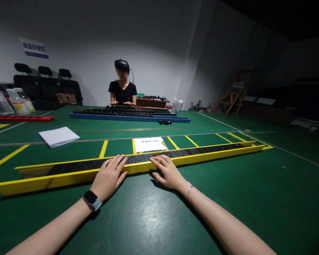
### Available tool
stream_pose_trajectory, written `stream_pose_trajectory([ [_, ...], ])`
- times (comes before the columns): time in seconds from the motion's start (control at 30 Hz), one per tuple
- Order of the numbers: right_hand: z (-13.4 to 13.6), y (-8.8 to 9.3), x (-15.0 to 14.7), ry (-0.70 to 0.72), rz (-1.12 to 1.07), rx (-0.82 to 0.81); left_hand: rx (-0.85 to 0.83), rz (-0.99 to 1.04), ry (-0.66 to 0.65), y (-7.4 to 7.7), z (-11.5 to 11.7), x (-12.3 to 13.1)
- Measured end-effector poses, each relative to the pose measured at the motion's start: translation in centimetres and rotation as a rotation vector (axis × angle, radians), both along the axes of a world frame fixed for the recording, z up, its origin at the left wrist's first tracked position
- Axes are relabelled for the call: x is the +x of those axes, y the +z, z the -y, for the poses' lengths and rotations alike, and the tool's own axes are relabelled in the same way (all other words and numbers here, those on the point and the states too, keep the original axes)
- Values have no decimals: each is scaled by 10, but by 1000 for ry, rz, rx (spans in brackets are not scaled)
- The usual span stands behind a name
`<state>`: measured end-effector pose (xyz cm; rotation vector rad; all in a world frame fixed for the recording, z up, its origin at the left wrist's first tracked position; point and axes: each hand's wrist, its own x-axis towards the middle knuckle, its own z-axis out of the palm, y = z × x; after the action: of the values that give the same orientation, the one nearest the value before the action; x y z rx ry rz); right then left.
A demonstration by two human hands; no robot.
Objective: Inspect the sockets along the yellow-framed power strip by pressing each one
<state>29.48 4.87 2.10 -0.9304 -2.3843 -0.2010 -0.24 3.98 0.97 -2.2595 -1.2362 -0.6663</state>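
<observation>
A long yellow channel rail (69, 179) lies across the green table in front of me. Set in its groove is a row of black socket modules (138, 158), some with three-slot faces. Resting on the rail left of its middle, my left hand (108, 177) has its fingers stretched over the near wall and onto the modules. My right hand (168, 172) lies a little to the right, fingers spread, fingertips on the rail's near edge and the modules. Neither hand grips anything. The rail's left end shows bare groove beyond the last module.
Behind the rail lie a printed paper label (150, 144) and a folded white sheet (59, 136). Farther back are blue rails (130, 117) with black modules, loose black pieces (164, 122), a red rail (21, 118) and bottles (18, 101). A person (122, 88) sits opposite.
</observation>
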Motion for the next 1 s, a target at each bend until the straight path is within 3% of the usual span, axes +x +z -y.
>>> stream_pose_trajectory([
  [0.37,-2,1,-7,-93,-58,29,-3,-1,7,1,1,0],
  [1.0,-9,-4,2,-113,-97,56,1,10,-2,0,1,0],
])
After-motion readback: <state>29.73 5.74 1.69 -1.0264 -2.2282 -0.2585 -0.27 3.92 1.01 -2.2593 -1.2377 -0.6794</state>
